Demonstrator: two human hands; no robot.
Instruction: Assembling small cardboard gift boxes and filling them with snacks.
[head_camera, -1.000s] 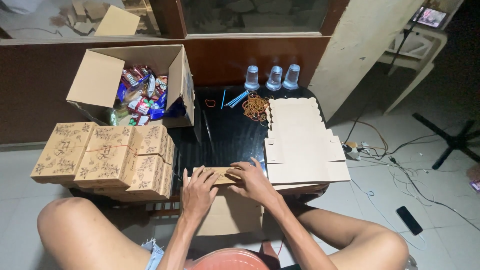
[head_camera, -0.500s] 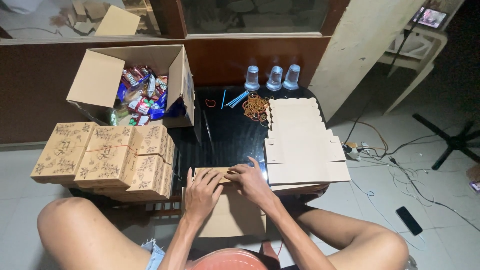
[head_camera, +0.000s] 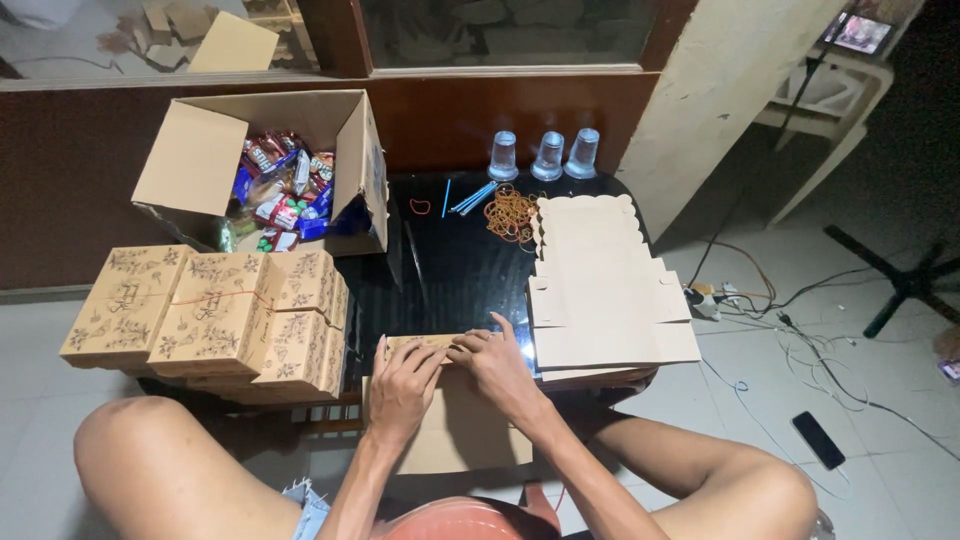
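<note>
Flat box blank (head_camera: 455, 420), hands unmoved, fingers pressing fold

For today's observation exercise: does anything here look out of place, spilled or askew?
Mildly, yes. Rubber bands lie in a loose heap on the black table. On the floor, a phone lies among trailing cables. Both hands press a flat cardboard box blank.

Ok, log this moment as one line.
left hand on cardboard blank | right hand pressing its folded edge | flat stack alongside
</note>
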